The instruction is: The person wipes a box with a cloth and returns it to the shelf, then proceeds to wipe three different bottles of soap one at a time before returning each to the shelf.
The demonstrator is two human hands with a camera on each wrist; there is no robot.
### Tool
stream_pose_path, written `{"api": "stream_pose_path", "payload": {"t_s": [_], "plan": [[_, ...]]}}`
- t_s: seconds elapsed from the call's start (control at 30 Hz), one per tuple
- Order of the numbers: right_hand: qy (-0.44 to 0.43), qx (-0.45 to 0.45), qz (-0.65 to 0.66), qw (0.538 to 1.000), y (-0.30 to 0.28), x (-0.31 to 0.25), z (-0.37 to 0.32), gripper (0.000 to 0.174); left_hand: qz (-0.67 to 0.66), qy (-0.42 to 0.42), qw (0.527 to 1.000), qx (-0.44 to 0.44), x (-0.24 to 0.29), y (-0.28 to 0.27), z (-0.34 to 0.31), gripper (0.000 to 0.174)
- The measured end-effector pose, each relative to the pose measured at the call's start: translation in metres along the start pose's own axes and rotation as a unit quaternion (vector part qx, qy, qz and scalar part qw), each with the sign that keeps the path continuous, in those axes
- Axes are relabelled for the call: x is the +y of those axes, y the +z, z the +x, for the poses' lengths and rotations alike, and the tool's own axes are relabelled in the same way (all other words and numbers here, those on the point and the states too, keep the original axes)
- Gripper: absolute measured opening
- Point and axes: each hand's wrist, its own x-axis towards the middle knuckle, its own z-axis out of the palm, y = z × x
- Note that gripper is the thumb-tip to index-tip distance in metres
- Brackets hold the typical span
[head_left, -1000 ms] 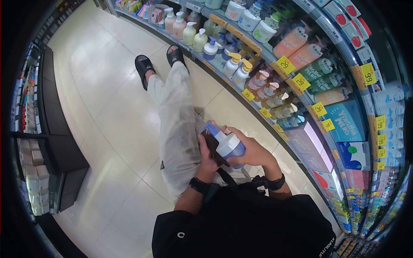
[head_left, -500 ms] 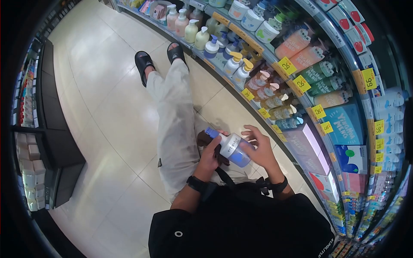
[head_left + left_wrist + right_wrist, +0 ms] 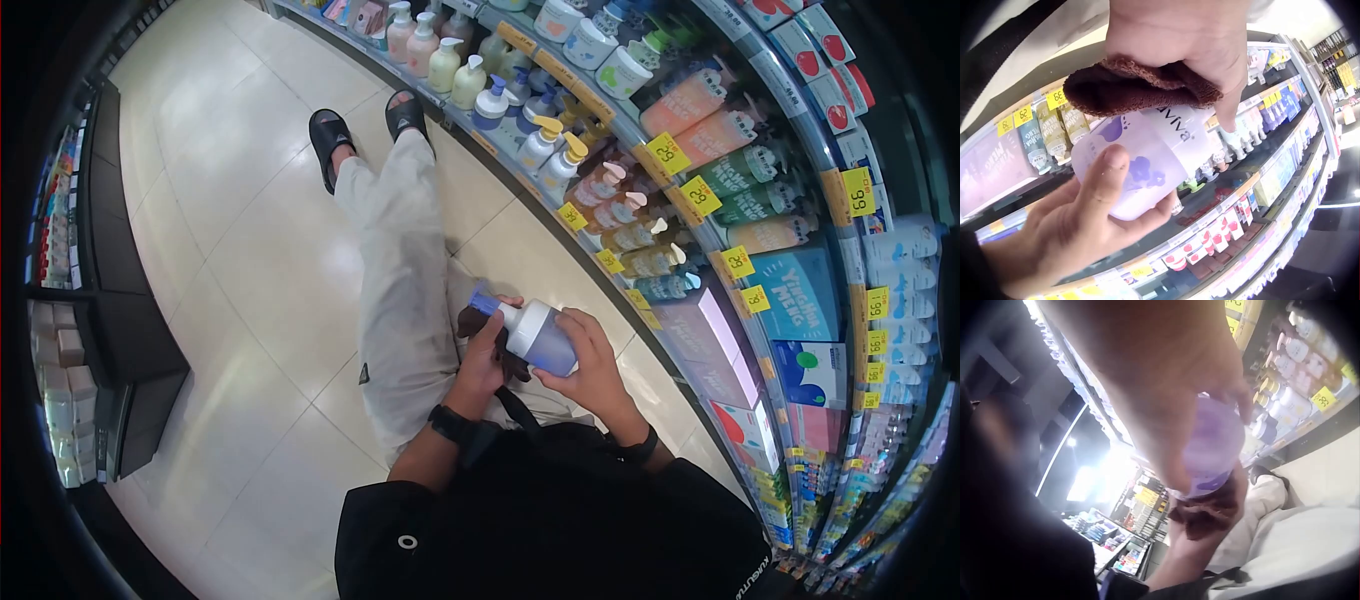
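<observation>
At the far left, a dark rack (image 3: pixel 152 400) carries white boxes (image 3: pixel 72 400) behind its front edge, by the near corner. Pale floor (image 3: pixel 250 300) stretches from it to black sandals (image 3: pixel 328 150) and light trousers (image 3: pixel 400 250).

The left hand (image 3: pixel 484 362) is at the bottle's neck, thumb and fingers pinching it with a brown cloth (image 3: pixel 1141 94) bunched under the palm; the cloth touches the bottle's upper part. How some of its fingers lie I cannot tell, as cloth and bottle hide them. The bottle (image 3: pixel 548 342) – lilac, with a white band and a lavender pump (image 3: pixel 485 300) – is held tilted between the hands, above the trousers, pump end to the left. The right hand (image 3: pixel 597 370) grips the base end, thumb apart from the fingers and laid across the lilac side.

Further right, yellow-topped bottles (image 3: pixel 541 143) stand near the front edge of the shelf (image 3: pixel 555 73). Yellow tags (image 3: pixel 668 153) line its edges, with a blue box (image 3: pixel 795 295) behind one.
</observation>
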Motion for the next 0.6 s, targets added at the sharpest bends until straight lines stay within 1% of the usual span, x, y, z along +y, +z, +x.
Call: {"api": "stream_pose_path", "payload": {"t_s": [0.03, 0.07, 0.1, 0.13, 0.17, 0.2, 0.23, 0.27, 0.37, 0.4, 0.43, 0.47, 0.53, 0.57, 0.6], "plan": [[-0.034, 0.015, -0.027, 0.999, 0.003, 0.004, -0.001, 0.076, -0.008, 0.003, 1.000, -0.002, 0.002, 0.001, 0.000, 0.030], [0.013, 0.022, 0.093, 0.995, 0.007, 0.009, -0.003, 0.074, -0.016, 0.007, 1.000, -0.003, 0.003, 0.002, 0.000, 0.028], [0.058, 0.026, 0.213, 0.975, 0.011, 0.015, -0.006, 0.072, -0.017, 0.010, 1.000, -0.012, 0.004, 0.003, 0.000, 0.028], [0.104, 0.030, 0.330, 0.938, 0.012, 0.017, -0.007, 0.069, -0.018, 0.012, 1.000, -0.019, 0.005, 0.003, -0.002, 0.027], [0.180, 0.005, 0.464, 0.867, 0.011, 0.018, -0.008, 0.067, -0.019, 0.013, 0.999, -0.026, 0.004, 0.002, -0.003, 0.026], [0.251, -0.019, 0.583, 0.772, 0.009, 0.019, -0.008, 0.065, -0.019, 0.016, 0.999, -0.024, 0.002, 0.001, -0.003, 0.026], [0.316, -0.042, 0.685, 0.655, 0.007, 0.019, -0.007, 0.063, -0.020, 0.018, 0.999, -0.023, 0.000, -0.002, -0.002, 0.026], [0.328, -0.045, 0.682, 0.652, 0.010, 0.021, -0.009, 0.051, -0.019, 0.021, 0.999, -0.021, -0.001, -0.003, -0.001, 0.027], [0.279, -0.070, 0.603, 0.744, 0.009, 0.027, -0.009, 0.061, -0.004, 0.026, 0.999, -0.027, 0.000, -0.004, -0.001, 0.029], [0.199, -0.062, 0.465, 0.861, 0.006, 0.024, -0.007, 0.065, 0.007, 0.023, 0.999, -0.024, 0.000, -0.006, -0.001, 0.029], [0.111, -0.052, 0.308, 0.944, 0.000, 0.018, -0.003, 0.069, 0.019, 0.021, 0.999, -0.022, 0.000, -0.008, 0.001, 0.029], [0.018, -0.040, 0.139, 0.989, -0.004, 0.014, -0.001, 0.073, 0.030, 0.018, 0.999, -0.019, 0.000, -0.009, 0.002, 0.029], [-0.076, 0.003, 0.040, 0.996, -0.003, 0.009, 0.000, 0.080, 0.011, 0.009, 1.000, -0.006, 0.003, -0.003, -0.001, 0.030], [-0.122, 0.025, -0.010, 0.992, -0.002, 0.008, 0.000, 0.084, 0.002, 0.004, 1.000, 0.000, 0.004, -0.002, -0.001, 0.030], [-0.073, 0.027, 0.052, 0.996, 0.000, 0.009, -0.002, 0.083, -0.001, 0.005, 1.000, -0.005, 0.003, -0.003, -0.001, 0.030]]}}
